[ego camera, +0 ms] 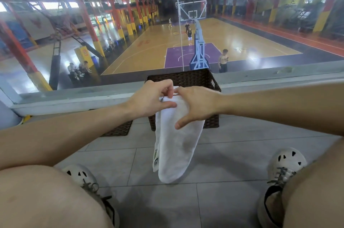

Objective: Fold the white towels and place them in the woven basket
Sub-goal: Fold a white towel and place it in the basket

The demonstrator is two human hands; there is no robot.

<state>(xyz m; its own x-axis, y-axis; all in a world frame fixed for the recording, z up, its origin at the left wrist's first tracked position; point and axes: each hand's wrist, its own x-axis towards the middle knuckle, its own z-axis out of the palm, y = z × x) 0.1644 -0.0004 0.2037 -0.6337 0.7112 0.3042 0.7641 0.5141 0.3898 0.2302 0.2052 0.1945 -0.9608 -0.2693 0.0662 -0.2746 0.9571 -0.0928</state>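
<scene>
A white towel [175,149] hangs doubled over in the air between my knees, its lower end near the floor and a small label on its left edge. My left hand [150,99] pinches its top edge with curled fingers. My right hand [197,106] grips the top from the right, thumb pressed across the front of the cloth. Right behind the hands stands the dark brown woven basket [186,78] on the tiled floor, against the window ledge. The hands and towel hide the basket's inside.
A flat dark woven lid or mat [119,129] lies on the grey tiles left of the basket. My two shoes [81,175] [286,162] flank the towel. A glass window [176,22] behind the ledge overlooks a basketball court with people.
</scene>
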